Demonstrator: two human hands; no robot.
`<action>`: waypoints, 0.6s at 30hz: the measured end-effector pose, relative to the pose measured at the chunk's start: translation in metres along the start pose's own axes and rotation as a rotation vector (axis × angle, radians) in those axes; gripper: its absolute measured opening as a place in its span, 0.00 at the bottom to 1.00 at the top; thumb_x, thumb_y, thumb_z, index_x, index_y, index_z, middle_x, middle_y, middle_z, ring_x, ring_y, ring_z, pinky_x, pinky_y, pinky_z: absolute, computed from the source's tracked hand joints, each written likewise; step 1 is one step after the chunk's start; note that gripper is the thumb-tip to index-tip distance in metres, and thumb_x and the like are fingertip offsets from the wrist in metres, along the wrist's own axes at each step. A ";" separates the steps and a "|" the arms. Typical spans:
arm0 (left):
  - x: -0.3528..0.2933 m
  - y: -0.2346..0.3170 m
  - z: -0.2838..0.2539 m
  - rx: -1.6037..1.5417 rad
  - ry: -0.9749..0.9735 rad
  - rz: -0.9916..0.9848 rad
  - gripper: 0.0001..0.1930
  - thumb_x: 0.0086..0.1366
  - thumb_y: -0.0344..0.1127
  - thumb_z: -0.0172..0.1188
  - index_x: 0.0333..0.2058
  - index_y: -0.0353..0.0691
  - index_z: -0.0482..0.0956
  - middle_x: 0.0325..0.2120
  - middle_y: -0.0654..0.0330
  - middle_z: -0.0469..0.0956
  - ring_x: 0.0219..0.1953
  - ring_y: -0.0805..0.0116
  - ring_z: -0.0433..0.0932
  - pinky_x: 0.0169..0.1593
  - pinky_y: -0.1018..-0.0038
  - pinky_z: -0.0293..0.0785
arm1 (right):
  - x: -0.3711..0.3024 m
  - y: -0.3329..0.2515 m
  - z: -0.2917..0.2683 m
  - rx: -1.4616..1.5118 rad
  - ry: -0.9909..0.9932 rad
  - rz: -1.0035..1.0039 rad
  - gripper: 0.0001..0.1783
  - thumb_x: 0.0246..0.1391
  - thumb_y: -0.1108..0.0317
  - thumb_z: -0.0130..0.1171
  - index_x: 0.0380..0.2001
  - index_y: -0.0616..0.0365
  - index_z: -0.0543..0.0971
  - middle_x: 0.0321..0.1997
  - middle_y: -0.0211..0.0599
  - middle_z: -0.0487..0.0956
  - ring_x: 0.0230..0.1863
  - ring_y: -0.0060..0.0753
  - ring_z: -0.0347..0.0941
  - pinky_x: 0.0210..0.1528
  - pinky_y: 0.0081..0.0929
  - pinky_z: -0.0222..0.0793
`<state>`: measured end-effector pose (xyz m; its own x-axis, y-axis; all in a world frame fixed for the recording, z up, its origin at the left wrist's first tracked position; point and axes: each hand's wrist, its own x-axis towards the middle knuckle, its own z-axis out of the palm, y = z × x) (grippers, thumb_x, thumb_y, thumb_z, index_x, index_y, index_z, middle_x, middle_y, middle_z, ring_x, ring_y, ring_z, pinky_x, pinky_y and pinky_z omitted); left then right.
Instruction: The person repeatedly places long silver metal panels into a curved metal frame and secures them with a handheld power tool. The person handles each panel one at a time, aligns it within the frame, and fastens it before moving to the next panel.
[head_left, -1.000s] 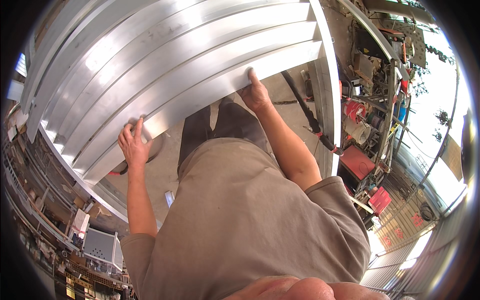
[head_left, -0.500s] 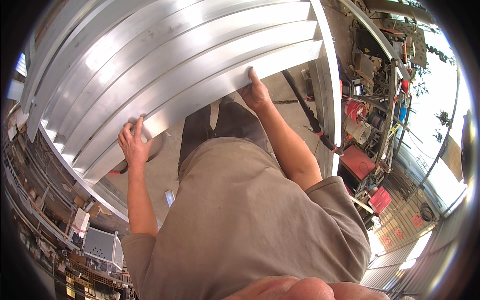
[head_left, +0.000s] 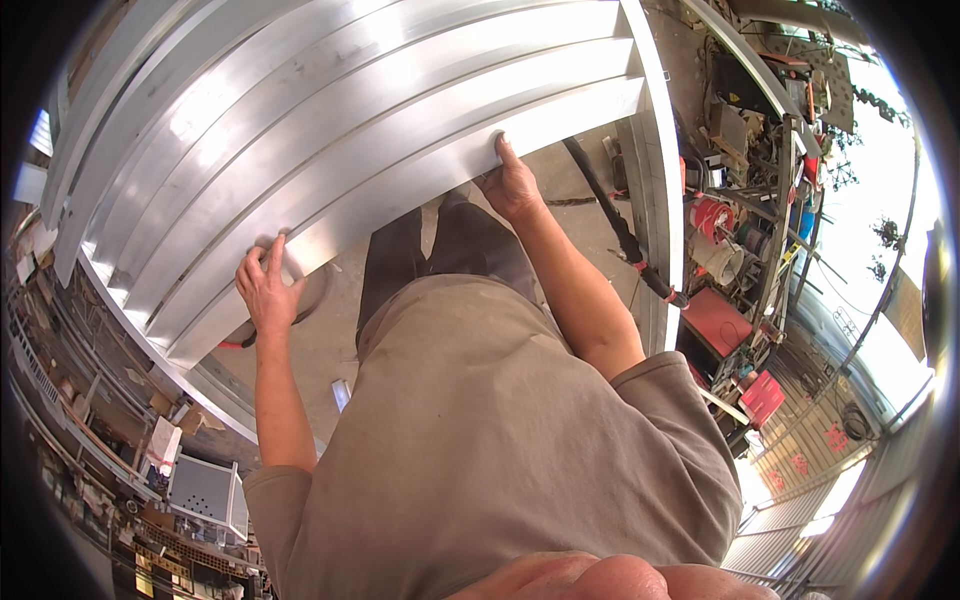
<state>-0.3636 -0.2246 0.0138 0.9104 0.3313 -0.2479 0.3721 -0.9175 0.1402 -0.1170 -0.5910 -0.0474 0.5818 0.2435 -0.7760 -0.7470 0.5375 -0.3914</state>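
A silvery sheet-metal slat [head_left: 400,195], the nearest of several lying side by side, spans the frame in front of my body. My left hand [head_left: 267,292] grips it toward its left end, fingertips bent over the far edge and thumb by the near edge. Farther right, my right hand [head_left: 514,188] holds the near edge, thumb pressed on top and the other fingers hidden beneath. Both slat ends meet the side rails of a metal frame [head_left: 662,160].
A black hose or cable [head_left: 620,225] runs down beside the right rail. Red box-like items [head_left: 715,322] and a red bucket [head_left: 711,217] stand among clutter at the right. On the left are racks of long stock and a grey perforated box [head_left: 203,490].
The slat's right end has shifted very slightly away from me. Both hands keep their places on it.
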 end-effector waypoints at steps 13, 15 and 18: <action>0.000 0.001 -0.001 -0.005 0.035 0.020 0.52 0.41 0.33 0.83 0.67 0.67 0.70 0.55 0.60 0.66 0.60 0.53 0.67 0.67 0.52 0.63 | 0.000 0.000 0.000 -0.062 -0.018 -0.015 0.36 0.73 0.49 0.54 0.74 0.56 0.60 0.76 0.38 0.63 0.75 0.43 0.60 0.75 0.48 0.58; 0.000 0.001 -0.001 -0.007 0.035 0.024 0.52 0.41 0.33 0.83 0.67 0.67 0.70 0.55 0.60 0.66 0.60 0.53 0.67 0.67 0.52 0.63 | 0.000 0.000 -0.001 -0.063 -0.020 -0.014 0.36 0.73 0.49 0.54 0.75 0.56 0.59 0.76 0.38 0.63 0.75 0.43 0.59 0.76 0.48 0.57; 0.000 0.001 -0.001 -0.005 0.042 0.031 0.52 0.41 0.33 0.83 0.67 0.67 0.70 0.54 0.60 0.66 0.60 0.53 0.68 0.66 0.52 0.63 | 0.001 0.000 -0.001 -0.058 -0.023 -0.013 0.36 0.73 0.49 0.54 0.75 0.56 0.59 0.76 0.37 0.63 0.75 0.43 0.59 0.76 0.48 0.57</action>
<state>-0.3628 -0.2248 0.0147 0.9284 0.3114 -0.2028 0.3440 -0.9266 0.1520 -0.1168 -0.5915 -0.0492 0.5982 0.2558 -0.7594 -0.7563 0.4934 -0.4296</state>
